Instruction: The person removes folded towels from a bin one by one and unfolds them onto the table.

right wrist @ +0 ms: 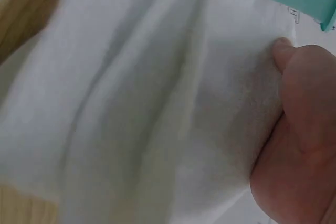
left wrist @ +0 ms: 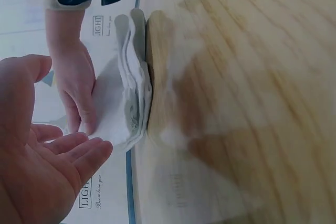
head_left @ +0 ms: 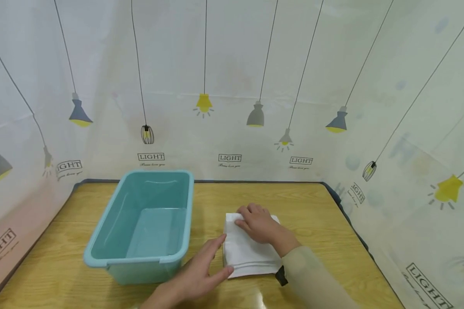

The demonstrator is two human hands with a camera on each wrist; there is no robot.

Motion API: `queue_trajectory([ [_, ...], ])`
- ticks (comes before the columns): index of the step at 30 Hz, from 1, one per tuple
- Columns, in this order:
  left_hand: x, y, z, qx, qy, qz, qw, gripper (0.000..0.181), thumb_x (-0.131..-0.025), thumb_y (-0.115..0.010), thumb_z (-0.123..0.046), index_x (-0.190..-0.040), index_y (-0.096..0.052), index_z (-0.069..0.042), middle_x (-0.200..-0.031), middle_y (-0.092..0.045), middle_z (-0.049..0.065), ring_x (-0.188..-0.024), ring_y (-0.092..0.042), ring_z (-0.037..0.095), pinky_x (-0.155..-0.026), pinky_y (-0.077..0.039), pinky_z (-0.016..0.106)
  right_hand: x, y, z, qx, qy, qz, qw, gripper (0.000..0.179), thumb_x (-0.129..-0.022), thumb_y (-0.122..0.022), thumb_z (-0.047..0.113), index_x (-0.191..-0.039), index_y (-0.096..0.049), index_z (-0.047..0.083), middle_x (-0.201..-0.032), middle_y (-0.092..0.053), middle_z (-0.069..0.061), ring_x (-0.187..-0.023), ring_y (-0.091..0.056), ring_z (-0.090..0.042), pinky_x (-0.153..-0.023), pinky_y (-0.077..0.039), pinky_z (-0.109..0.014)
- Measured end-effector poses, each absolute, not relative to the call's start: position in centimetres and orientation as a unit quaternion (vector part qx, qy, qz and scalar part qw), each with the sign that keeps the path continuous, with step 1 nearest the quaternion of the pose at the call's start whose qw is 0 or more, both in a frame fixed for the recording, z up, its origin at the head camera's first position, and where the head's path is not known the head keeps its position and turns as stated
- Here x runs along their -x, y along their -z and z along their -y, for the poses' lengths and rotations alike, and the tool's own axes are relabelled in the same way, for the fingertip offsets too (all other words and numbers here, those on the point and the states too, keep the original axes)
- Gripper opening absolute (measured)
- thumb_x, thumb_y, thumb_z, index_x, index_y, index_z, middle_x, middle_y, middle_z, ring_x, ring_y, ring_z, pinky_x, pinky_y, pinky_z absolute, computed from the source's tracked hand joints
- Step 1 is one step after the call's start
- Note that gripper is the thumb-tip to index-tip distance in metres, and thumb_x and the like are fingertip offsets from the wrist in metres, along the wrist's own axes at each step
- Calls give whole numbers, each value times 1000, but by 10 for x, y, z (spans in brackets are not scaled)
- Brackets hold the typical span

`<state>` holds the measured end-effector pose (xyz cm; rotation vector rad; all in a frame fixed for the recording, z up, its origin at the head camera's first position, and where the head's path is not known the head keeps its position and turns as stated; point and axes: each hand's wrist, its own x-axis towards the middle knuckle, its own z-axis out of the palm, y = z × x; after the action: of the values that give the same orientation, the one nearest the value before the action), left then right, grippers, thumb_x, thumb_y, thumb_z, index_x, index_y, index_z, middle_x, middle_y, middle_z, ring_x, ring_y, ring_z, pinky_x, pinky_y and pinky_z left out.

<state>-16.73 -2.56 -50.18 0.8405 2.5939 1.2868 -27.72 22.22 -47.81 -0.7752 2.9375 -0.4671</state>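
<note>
A white folded cloth (head_left: 251,253) lies on the table, its stacked layers showing along the near edge and in the left wrist view (left wrist: 137,82). My right hand (head_left: 259,225) rests on top of its far part, fingers near the far edge. In the right wrist view the right thumb (right wrist: 286,53) lies against the cloth, with the other fingers hidden. My left hand (head_left: 199,270) is beside the cloth's left edge, thumb and fingers spread, the tips at or very near that edge. In the left wrist view its palm (left wrist: 37,166) holds nothing.
A blue-green plastic tub (head_left: 139,262) stands left of the cloth, close to my left hand; no contents show inside. The wooden table (head_left: 321,249) reaches back to a light curtain (head_left: 232,51) printed with lamps. A dark strap (head_left: 281,276) hangs by the right sleeve (head_left: 313,274).
</note>
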Motion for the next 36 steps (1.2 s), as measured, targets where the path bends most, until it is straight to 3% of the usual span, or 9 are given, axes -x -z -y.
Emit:
queue_trajectory([
  [13, 169, 504, 23, -258, -422, -866, 76, 80, -111, -64, -47, -171, -32, -6, -173, -42, 17, -158, -44, 37, -122, -43, 66, 298, 499, -212, 202, 127, -970, 46, 32, -116, -55, 39, -138, -61, 17, -130, -60, -13, -126, -55, -34, -110, -44, -58],
  [24, 168, 512, 20, -261, -401, -875, 78, 71, -110, -65, -47, -167, -43, -11, -167, -48, 12, -151, -53, 33, -118, -49, 63, 286, 489, -230, 193, 149, -970, 24, 43, -109, -69, 41, -143, -65, 16, -144, -59, -16, -140, -54, -39, -119, -40, -64],
  [27, 168, 513, 19, -264, -405, -872, 67, 69, -110, -66, -44, -166, -44, -9, -163, -51, 12, -143, -59, 32, -114, -53, 59, 276, 484, -242, 196, 163, -967, 26, 38, -109, -69, 39, -139, -67, 16, -141, -61, -13, -139, -55, -37, -119, -38, -64],
  [31, 168, 514, 17, -265, -422, -865, 61, 66, -109, -68, -40, -163, -47, -8, -150, -59, 10, -126, -67, 29, -99, -61, 43, 259, 482, -262, 204, 181, -962, 25, 31, -109, -70, 36, -132, -71, 16, -133, -65, -10, -132, -59, -35, -117, -40, -63],
  [36, 170, 513, 16, -254, -452, -850, 90, 64, -109, -69, -36, -162, -50, -7, -138, -64, 8, -116, -68, 24, -90, -59, 34, 239, 486, -293, 232, 206, -950, 22, 26, -111, -68, 36, -127, -72, 16, -123, -66, -5, -118, -62, -28, -108, -47, -58],
])
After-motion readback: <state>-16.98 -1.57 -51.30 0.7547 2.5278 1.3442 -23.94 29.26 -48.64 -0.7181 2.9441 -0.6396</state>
